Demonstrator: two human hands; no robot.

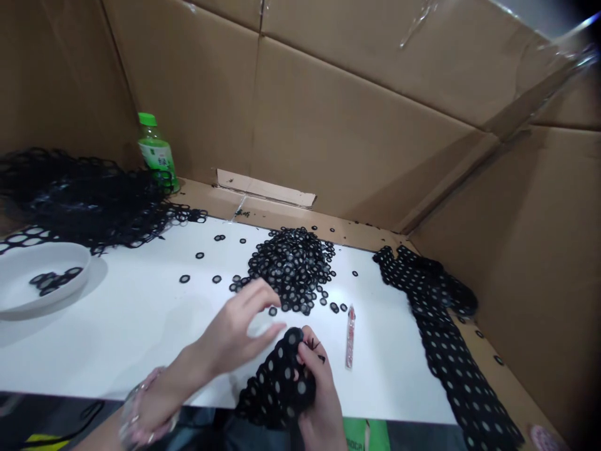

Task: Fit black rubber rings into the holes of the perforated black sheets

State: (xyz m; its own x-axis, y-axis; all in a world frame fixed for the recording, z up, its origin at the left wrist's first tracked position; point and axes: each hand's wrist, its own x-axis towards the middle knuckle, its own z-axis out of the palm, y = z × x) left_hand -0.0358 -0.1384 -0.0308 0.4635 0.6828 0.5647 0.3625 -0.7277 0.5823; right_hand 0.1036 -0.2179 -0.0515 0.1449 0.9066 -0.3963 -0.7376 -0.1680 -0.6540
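The cardboard is matt, the white board smooth, and the black rings seemingly rubbery.

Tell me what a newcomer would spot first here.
The heap of small black rings in the middle of the white board stands out first. Just in front of it, the right hand grips a black holed strip beside the open left hand. A green-capped bottle stands at the back left.

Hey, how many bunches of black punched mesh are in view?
3: a tangled heap at far left, a long strip along the right, and a bunch in the right hand. Separate pieces may be hidden within the heap.
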